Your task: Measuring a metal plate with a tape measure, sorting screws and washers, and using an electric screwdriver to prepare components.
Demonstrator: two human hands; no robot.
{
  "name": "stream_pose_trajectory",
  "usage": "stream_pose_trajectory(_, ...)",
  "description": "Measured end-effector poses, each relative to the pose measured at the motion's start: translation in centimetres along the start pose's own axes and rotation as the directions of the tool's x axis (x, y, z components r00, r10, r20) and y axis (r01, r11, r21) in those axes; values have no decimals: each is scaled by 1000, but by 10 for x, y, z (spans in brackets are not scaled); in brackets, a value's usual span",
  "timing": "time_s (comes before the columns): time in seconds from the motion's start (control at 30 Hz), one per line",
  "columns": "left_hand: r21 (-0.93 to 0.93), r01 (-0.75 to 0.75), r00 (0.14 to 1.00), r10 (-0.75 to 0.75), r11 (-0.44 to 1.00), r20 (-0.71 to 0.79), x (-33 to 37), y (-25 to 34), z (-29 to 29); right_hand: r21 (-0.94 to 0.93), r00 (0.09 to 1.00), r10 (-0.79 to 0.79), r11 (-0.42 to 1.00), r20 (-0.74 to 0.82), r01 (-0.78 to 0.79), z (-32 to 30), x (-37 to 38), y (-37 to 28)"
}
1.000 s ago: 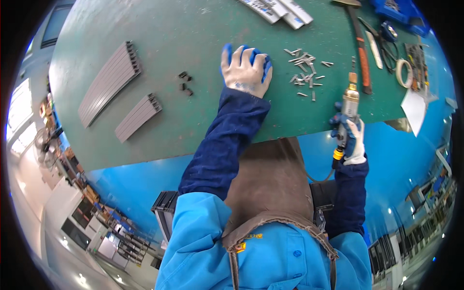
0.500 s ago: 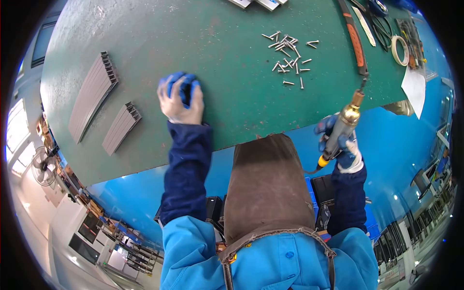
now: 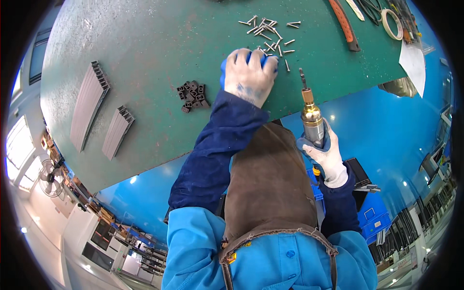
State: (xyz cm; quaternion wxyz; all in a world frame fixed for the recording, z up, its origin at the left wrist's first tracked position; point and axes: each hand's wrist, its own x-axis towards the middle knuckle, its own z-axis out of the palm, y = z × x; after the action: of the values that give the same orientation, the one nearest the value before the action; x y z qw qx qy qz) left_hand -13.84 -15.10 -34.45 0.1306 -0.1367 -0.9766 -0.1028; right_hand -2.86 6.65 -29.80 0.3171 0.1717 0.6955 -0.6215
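Observation:
My left hand (image 3: 250, 77), in a white glove with blue palm coating, is at the near edge of a loose pile of metal screws (image 3: 267, 30). Its fingers curl down and look closed; their tips, and anything in them, are hidden. Short dark plastic pieces (image 3: 193, 95) lie heaped to the left of that hand. Off the table's front edge, my gloved right hand (image 3: 329, 155) is wrapped around a power screwdriver (image 3: 313, 124) with a grey body and brass-coloured front. Its bit points away from me, toward the table.
Two stacks of grey metal profiles, one longer (image 3: 89, 107) and one shorter (image 3: 118, 132), lie on the green table (image 3: 150, 53) at left. Toward the right are an orange-handled tool (image 3: 344, 24), a tape roll (image 3: 392, 24) and white paper (image 3: 413, 67). Blue bins (image 3: 376, 217) stand below.
My left hand has moved right, from over the dark pieces to the screws, uncovering the pieces. The right hand has brought the screwdriver left and turned it more straight ahead. The view has shifted.

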Motion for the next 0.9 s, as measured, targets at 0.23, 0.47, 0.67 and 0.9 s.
stream_pose_trajectory(0.23,-616,420,907,-279,666,316,-13,2,-23,-284,990,-138,951,-39,121,4,-16,1)
stream_pose_trajectory(0.47,-346,195,689,-123,-918,714,-76,2,-55,-260,962,-224,930,154,258,44,-17,1)
stream_pose_trajectory(0.67,-135,-24,779,-103,-991,619,-111,-21,-48,-350,970,-112,919,217,184,77,-18,1)
stream_pose_trajectory(0.9,-181,23,760,-100,-983,642,-148,-51,-58,-307,968,-166,926,186,218,125,-29,15)
